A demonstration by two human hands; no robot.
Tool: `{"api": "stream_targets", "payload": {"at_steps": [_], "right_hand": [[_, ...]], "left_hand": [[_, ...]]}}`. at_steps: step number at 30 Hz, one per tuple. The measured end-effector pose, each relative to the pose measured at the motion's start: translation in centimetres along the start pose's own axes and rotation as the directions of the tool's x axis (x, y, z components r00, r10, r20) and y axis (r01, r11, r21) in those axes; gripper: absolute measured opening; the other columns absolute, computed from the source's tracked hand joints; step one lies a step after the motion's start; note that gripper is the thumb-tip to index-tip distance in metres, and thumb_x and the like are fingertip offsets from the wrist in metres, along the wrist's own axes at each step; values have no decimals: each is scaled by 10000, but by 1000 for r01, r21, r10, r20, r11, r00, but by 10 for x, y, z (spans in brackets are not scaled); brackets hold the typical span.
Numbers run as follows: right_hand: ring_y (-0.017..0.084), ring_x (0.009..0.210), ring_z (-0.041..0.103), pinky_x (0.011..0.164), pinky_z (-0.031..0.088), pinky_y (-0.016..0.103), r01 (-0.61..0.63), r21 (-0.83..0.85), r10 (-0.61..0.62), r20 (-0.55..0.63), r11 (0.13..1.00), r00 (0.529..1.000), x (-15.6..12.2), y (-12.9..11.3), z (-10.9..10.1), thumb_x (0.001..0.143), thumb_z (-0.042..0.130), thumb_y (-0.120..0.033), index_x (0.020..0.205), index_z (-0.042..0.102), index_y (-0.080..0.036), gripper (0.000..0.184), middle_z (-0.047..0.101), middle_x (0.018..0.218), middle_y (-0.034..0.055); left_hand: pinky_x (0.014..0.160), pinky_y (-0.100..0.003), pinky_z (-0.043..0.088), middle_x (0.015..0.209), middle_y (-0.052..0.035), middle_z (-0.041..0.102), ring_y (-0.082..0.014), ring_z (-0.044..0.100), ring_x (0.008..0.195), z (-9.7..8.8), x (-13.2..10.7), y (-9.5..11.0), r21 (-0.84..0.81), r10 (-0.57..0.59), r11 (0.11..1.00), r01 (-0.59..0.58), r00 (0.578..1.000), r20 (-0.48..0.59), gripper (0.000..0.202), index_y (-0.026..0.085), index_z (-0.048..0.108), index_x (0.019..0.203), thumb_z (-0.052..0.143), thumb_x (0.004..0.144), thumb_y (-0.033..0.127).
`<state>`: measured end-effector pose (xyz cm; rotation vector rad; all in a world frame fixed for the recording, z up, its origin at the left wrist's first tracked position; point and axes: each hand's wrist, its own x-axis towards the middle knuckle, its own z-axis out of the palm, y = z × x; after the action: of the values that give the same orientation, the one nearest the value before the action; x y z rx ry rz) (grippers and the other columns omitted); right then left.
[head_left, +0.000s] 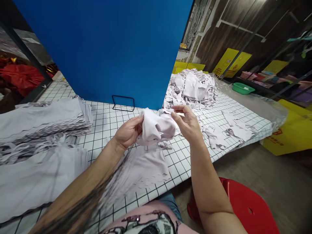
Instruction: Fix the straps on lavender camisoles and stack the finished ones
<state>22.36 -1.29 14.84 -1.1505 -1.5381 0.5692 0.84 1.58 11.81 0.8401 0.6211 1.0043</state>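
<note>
Above the table, a crumpled pale fabric garment piece (156,128) hangs between my two hands. My left hand (129,131) pinches its left side between thumb and fingers. At its upper right edge, my right hand (186,122) has thumb and forefinger close together on the cloth; its other fingers are partly hidden. Directly below lies a flat pile of similar pale pieces (146,167), partly covered by my left forearm.
Neat stacks of pale pieces (41,120) lie at the left. A loose heap (192,86) sits at the back right, with scattered pieces (234,126) nearer the edge. A blue board (109,52) stands behind a black wire stand (123,103). A red stool (251,208) is below right.
</note>
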Motion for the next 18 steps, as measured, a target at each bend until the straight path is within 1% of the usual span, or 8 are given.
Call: {"api": "stream_targets", "payload": {"at_steps": [2, 4, 6, 7, 10, 12, 15, 18], "right_hand": [[188, 1009, 559, 843, 475, 331, 38, 52, -42, 67, 998, 997, 3, -10, 7, 860, 657, -469, 1008, 634, -240, 274, 597, 1101, 57], [159, 864, 570, 791, 480, 315, 31, 121, -40, 74, 992, 996, 2, -17, 17, 876, 630, -490, 907, 622, -223, 269, 609, 924, 34], [139, 751, 557, 741, 482, 299, -33, 219, 23, 45, 975, 999, -4, -17, 27, 897, 586, -519, 828, 599, -212, 315, 580, 780, 12], [135, 730, 560, 732, 486, 296, -80, 279, 70, 45, 957, 997, -9, -14, 32, 903, 569, -534, 813, 593, -209, 338, 575, 749, 8], [152, 780, 608, 756, 507, 303, -232, 422, 188, 144, 876, 972, -26, 4, 48, 897, 566, -551, 859, 610, -202, 354, 621, 793, 23], [167, 841, 622, 789, 509, 314, -281, 441, 202, 219, 852, 955, -33, 13, 58, 885, 594, -533, 909, 632, -201, 335, 646, 864, 33], [159, 846, 609, 801, 500, 301, -262, 475, 163, 239, 840, 957, -33, 18, 67, 861, 648, -486, 953, 671, -202, 299, 653, 879, 23], [115, 713, 570, 684, 485, 244, -220, 561, 141, 181, 798, 973, -24, 12, 60, 851, 672, -459, 925, 683, -202, 267, 631, 789, -3]], "left_hand": [[674, -238, 539, 763, -36, 683, -159, 666, 743, 11, 3, 15, -53, 58, 997, -57, 998, 23, 130, 128, 650, 839, 621, 881, 247], [673, -248, 547, 739, -19, 666, -163, 673, 731, 19, 3, 26, -93, 103, 991, -100, 994, 29, 98, 143, 637, 841, 641, 866, 238], [686, -262, 557, 741, -5, 664, -177, 685, 749, 24, 2, 33, -102, 144, 985, -140, 989, 32, 102, 168, 640, 924, 664, 843, 226], [699, -269, 562, 760, -1, 670, -183, 691, 764, 25, 0, 35, -96, 165, 982, -160, 986, 39, 169, 182, 639, 985, 680, 824, 211], [765, -276, 570, 899, -8, 701, -185, 702, 835, 24, -4, 35, -72, 221, 974, -216, 973, 71, 442, 217, 596, 1175, 722, 757, 149], [777, -262, 566, 990, -16, 705, -177, 702, 861, 24, -5, 32, -69, 241, 970, -235, 966, 98, 571, 233, 559, 1258, 740, 726, 128], [717, -219, 555, 1029, -23, 707, -155, 697, 831, 21, -6, 26, -58, 227, 974, -221, 966, 126, 647, 239, 541, 1311, 757, 713, 118], [692, -200, 545, 1002, -17, 713, -133, 683, 795, 10, -3, 24, -30, 216, 976, -214, 972, 88, 715, 245, 526, 1349, 746, 694, 62]]}}
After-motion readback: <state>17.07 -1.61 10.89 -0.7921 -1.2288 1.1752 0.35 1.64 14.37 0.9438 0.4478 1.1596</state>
